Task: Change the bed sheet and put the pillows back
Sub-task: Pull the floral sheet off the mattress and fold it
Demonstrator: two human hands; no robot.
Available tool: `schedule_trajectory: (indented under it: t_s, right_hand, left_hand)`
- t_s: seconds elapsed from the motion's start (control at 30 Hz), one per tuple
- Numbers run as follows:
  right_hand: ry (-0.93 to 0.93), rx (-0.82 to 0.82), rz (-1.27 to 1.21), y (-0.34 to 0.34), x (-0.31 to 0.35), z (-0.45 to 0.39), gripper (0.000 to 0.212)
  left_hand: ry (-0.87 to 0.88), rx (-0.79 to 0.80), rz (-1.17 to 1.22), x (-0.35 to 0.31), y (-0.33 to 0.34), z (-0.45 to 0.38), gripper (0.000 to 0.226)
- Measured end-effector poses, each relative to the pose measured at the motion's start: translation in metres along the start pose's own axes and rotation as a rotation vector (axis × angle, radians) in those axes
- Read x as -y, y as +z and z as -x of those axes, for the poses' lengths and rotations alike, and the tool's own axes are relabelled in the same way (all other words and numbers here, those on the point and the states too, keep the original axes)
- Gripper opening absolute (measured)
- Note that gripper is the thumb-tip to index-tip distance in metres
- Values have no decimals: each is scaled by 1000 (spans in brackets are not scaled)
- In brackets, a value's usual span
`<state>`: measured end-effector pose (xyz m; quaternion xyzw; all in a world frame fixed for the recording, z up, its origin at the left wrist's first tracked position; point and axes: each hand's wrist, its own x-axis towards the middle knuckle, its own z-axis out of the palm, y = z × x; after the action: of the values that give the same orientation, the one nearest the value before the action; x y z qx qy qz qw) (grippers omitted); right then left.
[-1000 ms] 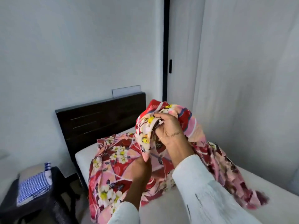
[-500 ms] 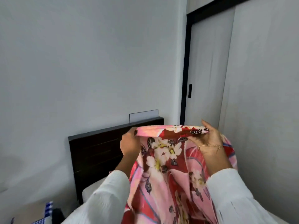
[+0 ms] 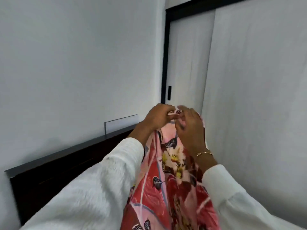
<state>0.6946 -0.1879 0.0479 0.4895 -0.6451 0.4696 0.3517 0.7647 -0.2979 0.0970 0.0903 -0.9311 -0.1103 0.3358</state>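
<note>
The dark headboard runs from 9 o'clock toward the middle, against the white wall. In front of it the flowery sheet hangs down from the middle to 6 o'clock, held up high. It looks soft, thin and light (it will flop and slide if let go), so the top edge is the best place to hold. The left hand and right hand are close together, both pinching that edge.

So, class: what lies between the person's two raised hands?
In the head view, a pinched edge of the floral sheet bridges the left hand and right hand.
</note>
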Motion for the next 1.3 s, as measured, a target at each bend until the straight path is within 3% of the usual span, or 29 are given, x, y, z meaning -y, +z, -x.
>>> schedule_trajectory:
  t_s: [0.1, 0.13, 0.23, 0.33, 0.43, 0.5, 0.57, 0.63, 0.73, 0.83, 0.9, 0.97, 1.07, 1.1, 1.17, 1.23, 1.3]
  right_hand:
    - [146, -37, 177, 27, -13, -8, 59]
    - [135, 28, 253, 35, -19, -9, 56]
    - [216, 203, 340, 37, -33, -14, 12]
    - [390, 89, 215, 34, -37, -18, 18]
    - [454, -128, 160, 25, -32, -26, 18]
    - [496, -197, 162, 17, -32, -33, 20]
    - [529, -231, 175, 5, -35, -39, 25]
    - [577, -235, 176, -8, -41, -41, 25]
    - [657, -279, 170, -27, -51, -39, 16]
    - [776, -340, 216, -48, -66, -30, 24]
    - [820, -238, 336, -57, -76, -22, 32]
    - [721, -34, 450, -58, -80, -19, 41]
    - [515, 321, 232, -48, -72, -22, 54]
    - [502, 373, 121, -45, -68, -25, 56]
    - [504, 332, 27, -44, -68, -32, 44]
    - [457, 218, 130, -46, -77, -39, 21]
    - [396, 120, 219, -50, -91, -43, 17]
  left_hand:
    - [146, 76, -249, 18, 7, -16, 27]
    - [190, 66, -270, 25, 10, -18, 27]
    - [288, -23, -195, 37, 21, -19, 29]
    - [204, -104, 51, 49, 40, -19, 45]
    - [-21, 187, 282, 67, 77, -15, 58]
    - [-45, 441, 348, 76, 108, -7, 33]
    - [-112, 535, 545, 72, 131, 10, 12]
    - [-254, 573, 859, 61, 149, 25, 18]
    - [-347, 458, 1083, 48, 166, 32, 16]
    - [-416, 44, 923, 45, 168, 13, 25]
    - [-347, -150, 778, 42, 155, -8, 31]
    - [-195, -240, 655, 32, 136, -33, 29]
    - [122, -253, 514, 5, 113, -63, 34]
    - [219, -235, 473, -5, 109, -70, 34]
    - [322, -237, 406, -19, 104, -80, 30]
    - [317, -227, 442, -21, 101, -85, 24]
    - [260, -92, 527, -15, 109, -82, 29]
